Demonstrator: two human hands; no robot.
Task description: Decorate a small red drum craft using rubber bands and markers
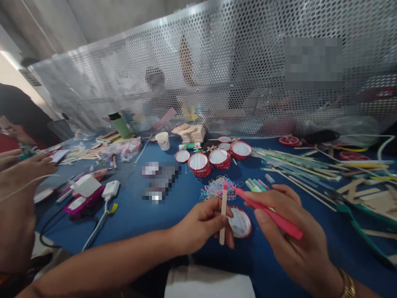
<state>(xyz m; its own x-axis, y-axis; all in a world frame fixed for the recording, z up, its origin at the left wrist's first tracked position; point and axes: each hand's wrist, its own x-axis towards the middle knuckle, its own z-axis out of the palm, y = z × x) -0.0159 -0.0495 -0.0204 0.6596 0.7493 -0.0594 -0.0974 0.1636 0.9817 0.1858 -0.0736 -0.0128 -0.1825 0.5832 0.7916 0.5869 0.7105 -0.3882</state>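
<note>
My left hand point(203, 223) pinches the wooden stick point(223, 205), on the near side of the rubber bands point(214, 189); my right hand point(293, 250) pinches the pink marker point(263, 205). I should keep the stick steady, stroking lightly.

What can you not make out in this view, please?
In the head view:
Whether the pink marker touches the wooden stick: tip too small.
Red-rimmed disc: left side hidden by the left hand.
Dark object: blurred by pixel blocks.
Scene behind perforated screen: obscured by its metal.

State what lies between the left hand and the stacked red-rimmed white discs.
A pile of thin multicoloured rubber bands, in the head view.
</note>
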